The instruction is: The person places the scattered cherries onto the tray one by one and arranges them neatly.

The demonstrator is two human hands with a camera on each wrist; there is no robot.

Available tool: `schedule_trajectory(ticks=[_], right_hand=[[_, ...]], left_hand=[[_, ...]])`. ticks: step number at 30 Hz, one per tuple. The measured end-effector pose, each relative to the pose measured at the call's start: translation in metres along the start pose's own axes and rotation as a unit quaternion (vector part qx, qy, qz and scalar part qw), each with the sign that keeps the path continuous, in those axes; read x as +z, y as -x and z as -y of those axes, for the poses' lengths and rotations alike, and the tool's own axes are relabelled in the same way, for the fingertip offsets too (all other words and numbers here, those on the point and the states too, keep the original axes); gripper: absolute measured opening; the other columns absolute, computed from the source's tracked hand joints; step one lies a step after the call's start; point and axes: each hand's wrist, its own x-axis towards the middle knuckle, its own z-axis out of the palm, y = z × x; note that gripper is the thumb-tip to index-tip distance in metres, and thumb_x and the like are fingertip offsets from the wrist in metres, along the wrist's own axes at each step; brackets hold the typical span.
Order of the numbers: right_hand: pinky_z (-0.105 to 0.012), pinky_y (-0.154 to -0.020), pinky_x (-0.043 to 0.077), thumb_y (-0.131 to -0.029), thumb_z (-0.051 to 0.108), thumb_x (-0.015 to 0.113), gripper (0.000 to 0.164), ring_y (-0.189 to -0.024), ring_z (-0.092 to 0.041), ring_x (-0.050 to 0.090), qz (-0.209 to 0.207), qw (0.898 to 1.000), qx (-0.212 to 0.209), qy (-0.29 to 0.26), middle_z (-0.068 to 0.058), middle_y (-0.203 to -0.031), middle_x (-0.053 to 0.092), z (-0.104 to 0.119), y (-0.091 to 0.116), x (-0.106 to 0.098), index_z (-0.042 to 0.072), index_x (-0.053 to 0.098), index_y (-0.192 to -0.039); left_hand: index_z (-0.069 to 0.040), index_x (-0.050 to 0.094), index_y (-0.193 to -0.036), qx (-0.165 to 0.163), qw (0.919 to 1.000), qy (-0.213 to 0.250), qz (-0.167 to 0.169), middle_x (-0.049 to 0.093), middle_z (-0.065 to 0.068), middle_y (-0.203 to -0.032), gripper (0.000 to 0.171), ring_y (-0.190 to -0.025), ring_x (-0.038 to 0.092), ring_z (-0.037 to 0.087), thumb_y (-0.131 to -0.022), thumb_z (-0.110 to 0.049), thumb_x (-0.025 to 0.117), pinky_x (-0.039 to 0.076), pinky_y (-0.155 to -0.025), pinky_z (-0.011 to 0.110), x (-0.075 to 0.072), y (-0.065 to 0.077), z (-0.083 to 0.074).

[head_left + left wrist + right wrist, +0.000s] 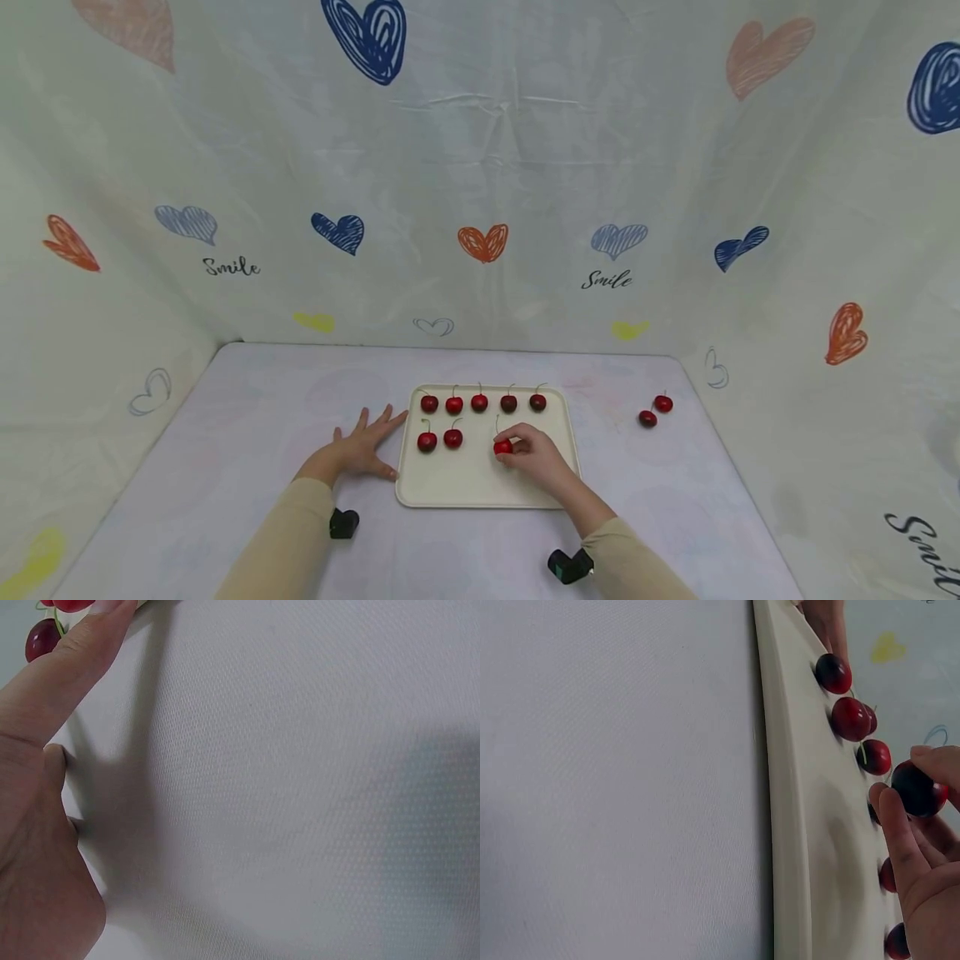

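A cream rectangular tray (480, 492) lies on the table. Several dark red cherries with stems form its back row, one of them a cherry (479, 402) in the middle. Two more cherries, at left a cherry (427, 442) and beside it a cherry (453, 438), sit in front of that row. My right hand (536, 458) pinches a cherry (919, 789) between thumb and fingers over the tray, right of those two; whether it touches the tray I cannot tell. Fingers spread, my left hand (363, 446) rests at the tray's left edge.
On the table to the right of the tray lie two loose cherries, a nearer cherry (647, 418) and a farther cherry (663, 403). A curtain (480, 183) printed with hearts hangs behind the table (300, 400). Each wrist carries a small black device (344, 524).
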Motion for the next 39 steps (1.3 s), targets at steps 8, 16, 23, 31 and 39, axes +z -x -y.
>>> schedule_trajectory(ticks=[8,16,23,31,39], right_hand=[[-0.025,-0.068,0.056,-0.078,-0.008,0.076,0.029,-0.081,-0.017,0.065,-0.001,1.0,0.002,-0.028,-0.009,-0.107,0.057,-0.007,-0.006,0.01,0.0,0.069,-0.105],[-0.026,-0.068,0.056,-0.08,-0.001,0.076,0.027,-0.085,-0.017,0.067,-0.028,0.999,0.034,-0.026,-0.008,-0.109,0.057,-0.01,-0.01,0.022,0.005,0.071,-0.105],[-0.027,-0.069,0.053,-0.078,0.002,0.079,0.027,-0.081,-0.015,0.063,-0.055,0.998,0.031,0.003,-0.004,-0.097,0.065,-0.011,-0.017,0.03,0.004,0.071,-0.104],[-0.027,-0.061,0.048,-0.076,0.005,0.082,0.028,-0.068,-0.013,0.056,-0.08,0.995,0.06,0.009,0.0,-0.073,0.06,-0.007,-0.022,0.036,0.004,0.071,-0.102],[-0.026,-0.056,0.044,-0.075,0.007,0.083,0.028,-0.061,-0.012,0.05,-0.089,0.993,0.075,0.026,0.001,-0.067,0.055,-0.004,-0.026,0.04,0.006,0.071,-0.101]], left_hand=[[-0.019,0.026,-0.155,0.0,1.0,-0.004,0.001,0.01,0.018,-0.161,0.11,-0.142,-0.008,0.05,-0.066,-0.037,0.088,-0.006,-0.1,0.078,0.0,-0.001,-0.001],[-0.019,0.026,-0.155,-0.002,1.0,0.0,0.002,0.009,0.018,-0.161,0.11,-0.142,-0.008,0.05,-0.066,-0.035,0.088,-0.007,-0.1,0.078,-0.001,0.0,-0.001],[-0.019,0.026,-0.155,-0.002,1.0,-0.001,0.004,0.009,0.018,-0.161,0.11,-0.142,-0.008,0.05,-0.067,-0.035,0.088,-0.007,-0.1,0.078,-0.001,0.001,-0.002],[-0.018,0.027,-0.155,0.003,1.0,0.0,0.003,0.01,0.019,-0.161,0.109,-0.142,-0.007,0.051,-0.067,-0.035,0.088,-0.006,-0.1,0.079,-0.002,0.003,-0.003],[-0.018,0.026,-0.155,0.006,1.0,0.001,0.002,0.009,0.018,-0.161,0.109,-0.142,-0.008,0.051,-0.067,-0.036,0.087,-0.007,-0.1,0.078,-0.002,0.001,-0.003]])
